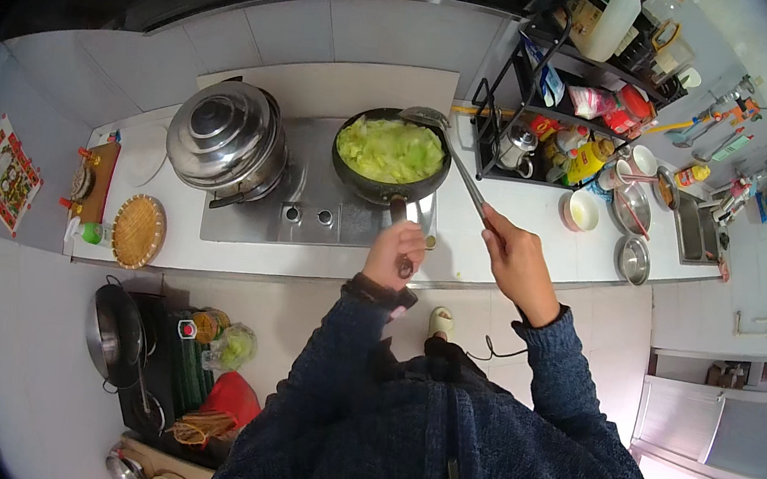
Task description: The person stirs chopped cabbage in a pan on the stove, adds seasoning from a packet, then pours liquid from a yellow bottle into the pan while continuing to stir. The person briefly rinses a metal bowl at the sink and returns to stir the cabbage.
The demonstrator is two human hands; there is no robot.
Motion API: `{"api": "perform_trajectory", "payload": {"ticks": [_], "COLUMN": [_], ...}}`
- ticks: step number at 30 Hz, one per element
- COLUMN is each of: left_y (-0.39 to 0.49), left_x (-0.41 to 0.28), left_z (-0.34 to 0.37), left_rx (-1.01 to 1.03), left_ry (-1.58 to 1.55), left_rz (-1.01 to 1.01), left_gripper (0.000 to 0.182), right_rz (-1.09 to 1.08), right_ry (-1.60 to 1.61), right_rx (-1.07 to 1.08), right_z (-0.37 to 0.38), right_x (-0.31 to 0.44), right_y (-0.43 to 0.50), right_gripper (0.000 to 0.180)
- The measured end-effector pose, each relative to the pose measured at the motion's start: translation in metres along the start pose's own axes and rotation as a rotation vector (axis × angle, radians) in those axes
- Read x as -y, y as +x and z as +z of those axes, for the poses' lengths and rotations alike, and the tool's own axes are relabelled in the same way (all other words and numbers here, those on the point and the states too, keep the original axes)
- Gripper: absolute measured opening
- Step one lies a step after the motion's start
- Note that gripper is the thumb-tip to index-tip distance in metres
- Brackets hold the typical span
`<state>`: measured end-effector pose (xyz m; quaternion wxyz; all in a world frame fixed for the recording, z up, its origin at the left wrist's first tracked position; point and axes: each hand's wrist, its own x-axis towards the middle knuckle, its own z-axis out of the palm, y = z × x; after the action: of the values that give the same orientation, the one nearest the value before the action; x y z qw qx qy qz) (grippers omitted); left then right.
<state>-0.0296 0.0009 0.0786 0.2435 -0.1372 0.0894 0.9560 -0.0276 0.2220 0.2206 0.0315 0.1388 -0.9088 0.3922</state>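
Note:
My left hand [394, 254] is wrapped around the dark handle of a black frying pan [379, 191] on the right side of the steel gas hob [240, 226]. Chopped green leafy vegetable [389, 151], which looks like cabbage or lettuce, fills the pan. My right hand [522, 263] grips the long metal handle of a spatula or slotted ladle [466, 178]. Its head rests over the pan's upper right rim, beside the vegetable. To the left on the hob stands a lidded steel steamer pot [222, 138].
A black rack [488, 133] with bottles and packets stands right of the hob. Further right are a bowl [581, 211], metal basins [633, 260] and a sink [694, 226]. A woven tray [138, 231] lies at the counter's left. Behind me on the left, a wok [115, 335] and vegetables sit low down.

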Motion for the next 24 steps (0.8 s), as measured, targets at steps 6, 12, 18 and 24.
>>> {"api": "perform_trajectory", "payload": {"ticks": [6, 12, 18, 24], "left_y": [0.009, -0.003, -0.006, -0.005], "left_x": [-0.008, -0.003, -0.002, -0.006], "left_z": [-0.053, -0.077, -0.077, -0.078], "left_rx": [-0.122, -0.207, -0.145, -0.088], "left_ry": [0.283, 0.235, 0.249, 0.338], "left_rz": [-0.008, -0.064, -0.025, -0.028], "left_gripper": [0.030, 0.024, 0.027, 0.035], "right_rz": [0.000, -0.010, -0.026, 0.320], "right_ry": [-0.263, -0.344, -0.239, 0.159], "right_rx": [0.021, 0.189, 0.023, 0.225], "right_z": [0.089, 0.096, 0.100, 0.148], "right_x": [-0.056, -0.055, -0.062, -0.054], "right_y": [0.068, 0.015, 0.034, 0.112], "right_gripper": [0.038, 0.046, 0.037, 0.035]}}
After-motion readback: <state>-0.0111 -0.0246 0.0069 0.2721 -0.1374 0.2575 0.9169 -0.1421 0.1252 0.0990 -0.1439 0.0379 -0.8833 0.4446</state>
